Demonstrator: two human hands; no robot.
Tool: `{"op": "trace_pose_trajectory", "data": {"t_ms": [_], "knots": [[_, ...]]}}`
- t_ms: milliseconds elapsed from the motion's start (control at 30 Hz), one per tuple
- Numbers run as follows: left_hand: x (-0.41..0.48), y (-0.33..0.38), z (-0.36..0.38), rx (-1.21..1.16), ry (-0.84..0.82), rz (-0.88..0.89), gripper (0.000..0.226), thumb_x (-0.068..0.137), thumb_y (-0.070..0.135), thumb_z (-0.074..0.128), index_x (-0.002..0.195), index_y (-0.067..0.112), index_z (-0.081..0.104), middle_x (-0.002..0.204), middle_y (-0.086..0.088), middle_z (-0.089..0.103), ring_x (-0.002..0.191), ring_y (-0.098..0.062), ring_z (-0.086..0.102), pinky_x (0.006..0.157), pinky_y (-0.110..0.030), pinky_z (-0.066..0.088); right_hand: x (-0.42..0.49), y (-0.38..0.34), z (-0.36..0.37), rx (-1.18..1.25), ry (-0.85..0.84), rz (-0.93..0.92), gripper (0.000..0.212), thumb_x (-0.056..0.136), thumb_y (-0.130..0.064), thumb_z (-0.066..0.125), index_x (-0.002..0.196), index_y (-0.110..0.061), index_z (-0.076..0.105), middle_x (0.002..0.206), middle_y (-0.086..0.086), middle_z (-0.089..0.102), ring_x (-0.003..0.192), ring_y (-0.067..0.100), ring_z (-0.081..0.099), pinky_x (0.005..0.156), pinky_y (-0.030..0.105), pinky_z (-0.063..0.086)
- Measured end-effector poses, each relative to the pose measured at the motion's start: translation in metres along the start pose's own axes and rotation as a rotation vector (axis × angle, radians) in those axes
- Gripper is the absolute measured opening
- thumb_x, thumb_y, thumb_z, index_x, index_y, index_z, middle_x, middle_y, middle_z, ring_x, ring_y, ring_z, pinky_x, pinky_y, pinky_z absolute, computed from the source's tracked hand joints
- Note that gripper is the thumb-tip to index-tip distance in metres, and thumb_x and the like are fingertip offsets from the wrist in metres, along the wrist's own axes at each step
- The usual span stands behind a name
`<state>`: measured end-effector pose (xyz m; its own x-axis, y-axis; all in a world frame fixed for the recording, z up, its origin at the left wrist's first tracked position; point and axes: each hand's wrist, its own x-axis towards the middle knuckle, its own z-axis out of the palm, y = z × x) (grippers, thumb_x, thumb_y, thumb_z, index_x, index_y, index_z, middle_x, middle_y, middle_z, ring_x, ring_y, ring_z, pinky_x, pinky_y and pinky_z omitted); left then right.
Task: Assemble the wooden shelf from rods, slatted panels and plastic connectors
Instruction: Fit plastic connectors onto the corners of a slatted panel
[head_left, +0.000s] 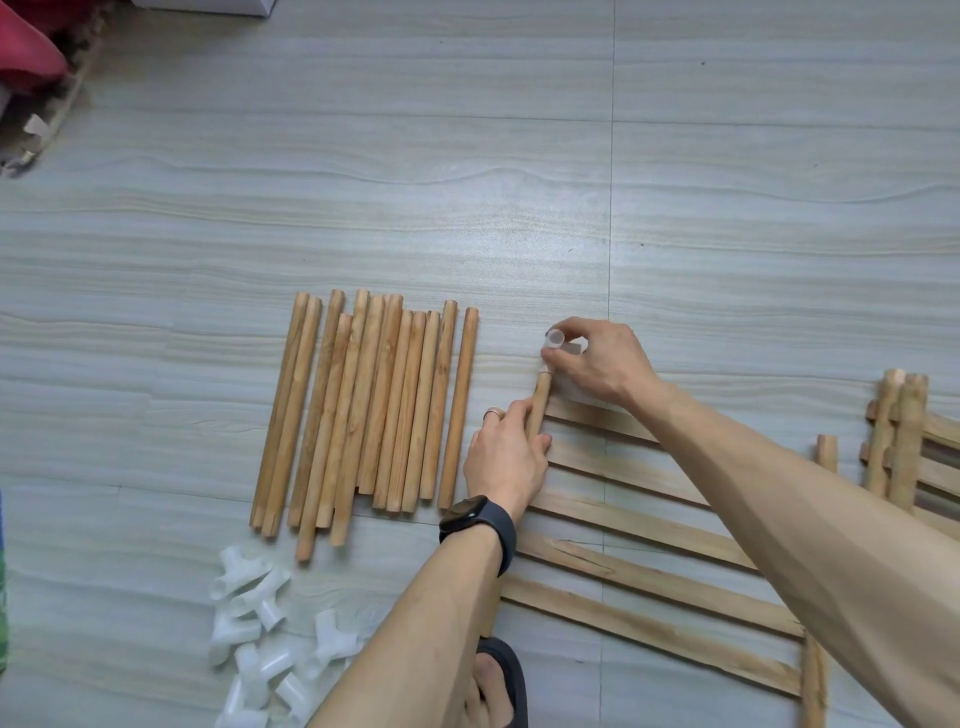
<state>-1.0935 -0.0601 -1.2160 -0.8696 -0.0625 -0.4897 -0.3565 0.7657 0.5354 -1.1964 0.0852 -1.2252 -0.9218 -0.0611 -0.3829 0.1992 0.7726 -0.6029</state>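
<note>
Nearest: sandal (501, 675) at the bottom edge. Connector pile (260, 629) on the floor (467, 182) at lower left, all loose. Panel (649, 577) lies flat under both forearms.

Left hand (506, 460), watch (475, 514) on the wrist, has its fingers curled round the rod (540, 402) at the panel's left edge, steadying it. Right hand (597, 364), just beyond, pinches one connector (555, 341) in its fingers at the rod's far end. Fully seated or only started: cannot tell.

Left of the hands, loose rods (363, 415) lie in a row, none fitted. Second panel (904, 447) at far right, partly out of view.

Judgement: early stage. At most one joint is begun. No upright frame stands, and most connectors and all loose rods are unused.
</note>
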Motion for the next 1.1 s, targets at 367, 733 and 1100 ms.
{"op": "trace_pose_trajectory", "data": {"t_ms": [367, 733, 1100], "knots": [[0.004, 0.001, 0.002, 0.014, 0.099, -0.007, 0.04, 0.101, 0.032, 0.055, 0.14, 0.026, 0.05, 0.123, -0.003, 0.056, 0.11, -0.026, 0.059, 0.091, -0.037, 0.049, -0.014, 0.009, 0.004, -0.019, -0.068, -0.039, 0.055, 0.091, -0.041, 0.067, 0.143, -0.025, 0.054, 0.136, 0.0, 0.061, 0.12, 0.025, 0.058, 0.105, 0.04, 0.043], [0.017, -0.009, -0.024, 0.029, 0.053, -0.016, 0.042, 0.102, 0.034, 0.054, 0.143, 0.026, 0.05, 0.124, -0.004, 0.056, 0.111, -0.024, 0.057, 0.096, -0.04, 0.05, -0.086, 0.053, 0.003, -0.573, -0.14, -0.158, 0.075, 0.092, -0.069, 0.045, 0.155, -0.035, 0.027, 0.167, 0.003, 0.019, 0.148, 0.031, 0.022, 0.119, 0.044, 0.029], [-0.074, -0.136, -0.112, 0.044, 0.606, -0.179, 0.029, 0.096, 0.022, 0.055, 0.125, 0.022, 0.056, 0.127, -0.005, 0.051, 0.118, -0.023, 0.049, 0.091, -0.037, 0.046, -0.167, 0.059, 0.05, -0.721, -0.25, -0.086, 0.077, 0.089, -0.082, 0.026, 0.155, -0.054, -0.004, 0.167, -0.005, -0.024, 0.155, 0.031, -0.012, 0.113, 0.069, 0.024]]}}
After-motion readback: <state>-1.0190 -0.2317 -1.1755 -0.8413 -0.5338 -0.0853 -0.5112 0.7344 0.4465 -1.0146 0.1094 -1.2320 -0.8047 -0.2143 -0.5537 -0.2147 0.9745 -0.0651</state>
